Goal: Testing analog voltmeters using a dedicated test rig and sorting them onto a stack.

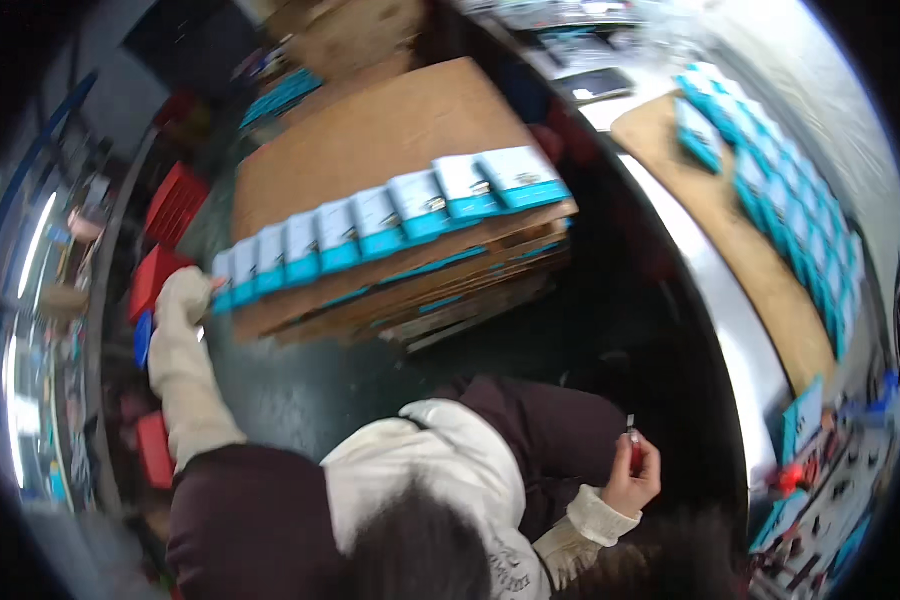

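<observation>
A row of white-and-teal cards, each with what looks like a small metal piece on it, lies along the near edge of a brown cardboard sheet. My left arm reaches out to the row's left end. There my left hand, mostly covered by a cream sleeve, touches or nearly touches the leftmost card; its fingers are too blurred to read. Down by my right thigh, my right hand is closed round a small red object with a silvery tip. Its exact kind is unclear.
More cardboard layers with teal edges are stacked beneath the sheet. To the right, a workbench carries a brown board with many similar cards. Scattered tools lie at the lower right. Red bins stand along the left side.
</observation>
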Tool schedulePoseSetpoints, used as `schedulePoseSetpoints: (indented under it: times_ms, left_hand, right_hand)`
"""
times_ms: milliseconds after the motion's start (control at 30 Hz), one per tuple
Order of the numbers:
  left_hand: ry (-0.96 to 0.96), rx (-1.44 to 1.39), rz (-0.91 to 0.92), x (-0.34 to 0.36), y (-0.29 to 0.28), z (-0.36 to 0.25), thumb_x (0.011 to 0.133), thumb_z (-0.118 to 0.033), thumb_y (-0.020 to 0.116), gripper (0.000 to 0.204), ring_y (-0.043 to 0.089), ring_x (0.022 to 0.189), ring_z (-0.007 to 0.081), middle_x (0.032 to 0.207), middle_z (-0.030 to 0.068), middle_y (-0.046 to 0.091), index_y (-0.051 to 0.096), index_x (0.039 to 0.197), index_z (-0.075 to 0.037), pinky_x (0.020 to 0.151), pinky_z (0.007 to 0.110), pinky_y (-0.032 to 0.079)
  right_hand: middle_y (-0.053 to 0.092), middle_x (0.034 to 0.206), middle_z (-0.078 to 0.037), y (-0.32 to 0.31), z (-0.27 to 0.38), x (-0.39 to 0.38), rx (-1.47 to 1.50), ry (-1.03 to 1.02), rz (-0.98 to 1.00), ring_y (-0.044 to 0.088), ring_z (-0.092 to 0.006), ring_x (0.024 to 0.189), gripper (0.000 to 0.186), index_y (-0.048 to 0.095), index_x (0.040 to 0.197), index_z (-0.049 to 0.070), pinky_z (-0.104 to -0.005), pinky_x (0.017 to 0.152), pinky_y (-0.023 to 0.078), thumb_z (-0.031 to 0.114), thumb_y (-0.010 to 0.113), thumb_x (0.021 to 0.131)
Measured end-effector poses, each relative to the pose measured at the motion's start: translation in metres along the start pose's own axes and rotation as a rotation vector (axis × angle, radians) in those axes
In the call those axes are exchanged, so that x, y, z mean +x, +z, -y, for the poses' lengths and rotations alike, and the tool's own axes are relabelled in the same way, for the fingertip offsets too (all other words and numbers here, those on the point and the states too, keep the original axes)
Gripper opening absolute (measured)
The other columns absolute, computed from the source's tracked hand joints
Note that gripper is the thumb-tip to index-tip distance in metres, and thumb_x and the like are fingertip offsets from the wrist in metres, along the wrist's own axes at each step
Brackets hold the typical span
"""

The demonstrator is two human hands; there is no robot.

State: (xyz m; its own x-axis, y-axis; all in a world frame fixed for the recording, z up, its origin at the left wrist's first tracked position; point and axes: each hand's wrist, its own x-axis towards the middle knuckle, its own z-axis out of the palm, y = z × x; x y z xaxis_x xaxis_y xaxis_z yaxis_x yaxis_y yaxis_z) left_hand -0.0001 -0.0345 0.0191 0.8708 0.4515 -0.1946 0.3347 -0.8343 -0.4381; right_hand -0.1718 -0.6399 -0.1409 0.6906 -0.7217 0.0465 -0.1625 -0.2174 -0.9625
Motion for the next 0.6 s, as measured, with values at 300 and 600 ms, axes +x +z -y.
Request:
schedulePoseSetpoints:
  times_ms: [300,600]
  left_hand:
    - [1.135,-1.240,-0.424,-0.005,-0.134,-0.313,0.079,0.001,0.047,0.060,0.064,0.100,0.0248,0.124,0.0159,0.056,0.043,0.138,-0.007,0.085,0.034,0.053]
    - [0.895,-0.831,-0.445,-0.029,-0.234,-0.639,0.079,-0.017,0.068,0.070,0.059,0.107,0.0331,0.120,0.0241,0.057,0.038,0.141,-0.006,0.093,0.040,0.046]
  right_hand:
    - [0.067,0.076,-0.011,-0.012,0.017,-0.003,-0.188,-0.007,-0.130,0.063,-0.0203,0.065,0.015,0.069,0.090,0.003,-0.0276,0.059,0.049,0.007,0.073,0.076]
    - [0.066,0.076,-0.008,-0.030,0.018,-0.041,-0.457,-0.037,-0.211,0.061,-0.0235,0.066,0.017,0.070,0.089,0.006,-0.0306,0.060,0.048,0.011,0.076,0.074]
